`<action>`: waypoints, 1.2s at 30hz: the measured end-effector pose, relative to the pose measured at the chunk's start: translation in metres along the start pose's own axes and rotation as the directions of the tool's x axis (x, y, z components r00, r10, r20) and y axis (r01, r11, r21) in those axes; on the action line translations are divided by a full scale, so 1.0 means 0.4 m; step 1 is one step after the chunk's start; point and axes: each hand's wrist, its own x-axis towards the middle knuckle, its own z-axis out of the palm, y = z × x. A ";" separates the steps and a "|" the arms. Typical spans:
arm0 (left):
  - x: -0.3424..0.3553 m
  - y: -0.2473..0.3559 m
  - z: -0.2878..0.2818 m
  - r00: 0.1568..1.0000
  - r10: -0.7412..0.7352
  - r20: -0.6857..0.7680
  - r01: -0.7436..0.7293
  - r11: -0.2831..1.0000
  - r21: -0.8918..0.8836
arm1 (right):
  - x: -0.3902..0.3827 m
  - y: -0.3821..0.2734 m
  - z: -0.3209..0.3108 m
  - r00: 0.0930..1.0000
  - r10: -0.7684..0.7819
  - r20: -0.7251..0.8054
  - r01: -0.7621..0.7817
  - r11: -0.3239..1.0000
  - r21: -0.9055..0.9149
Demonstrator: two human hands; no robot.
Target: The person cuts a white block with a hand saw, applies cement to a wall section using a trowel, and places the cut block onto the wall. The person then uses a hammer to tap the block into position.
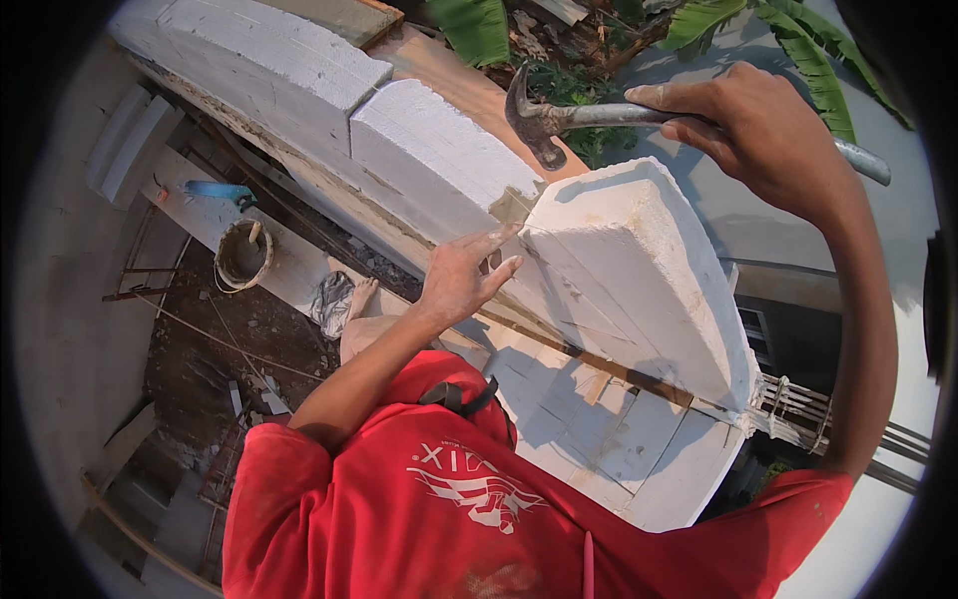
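Note:
My right hand [768, 130] is closed round the handle of a claw hammer [589, 116], raised over the far side of the wall. Its metal head hangs above the joint between two white lightweight blocks. My left hand [461, 275] reaches to that joint, index finger stretched to the edge of the end block [619, 270] and thumb apart from it. A thin string line [569, 243] runs from near that fingertip along the block's face. Whether anything tiny sits at the fingertip is too small to tell. The neighbouring block [439, 150] has grey mortar at its end.
More white blocks [269, 50] continue the wall to the upper left. A bucket [242, 257] and a blue tool [215, 190] stand on a plank at the left. Rebar [798, 414] sticks out at the right. Below lies a pale platform [599, 429]; banana leaves [813, 65] hang beyond.

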 end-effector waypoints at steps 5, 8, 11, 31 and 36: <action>0.017 0.013 0.012 0.993 0.039 0.107 -0.036 0.999 -0.032 | 0.131 0.102 0.015 0.982 -0.159 -0.098 0.146 0.981 -0.131; 0.019 0.005 0.005 0.980 0.017 0.196 -0.005 0.998 -0.063 | 0.136 0.119 0.004 0.924 -0.073 -0.375 0.075 0.997 -0.010; 0.022 -0.001 0.001 0.956 -0.030 0.293 0.045 0.998 -0.045 | 0.118 0.046 -0.007 0.849 0.123 -0.514 -0.048 0.987 0.156; 0.058 -0.003 -0.061 0.894 -0.030 0.448 0.064 0.996 -0.062 | 0.038 -0.069 -0.008 0.945 0.126 0.303 -0.141 0.990 0.029; 0.110 0.081 -0.172 0.891 0.140 0.433 -0.120 0.990 -0.074 | -0.153 -0.057 -0.071 0.831 0.555 0.043 -0.532 0.770 0.350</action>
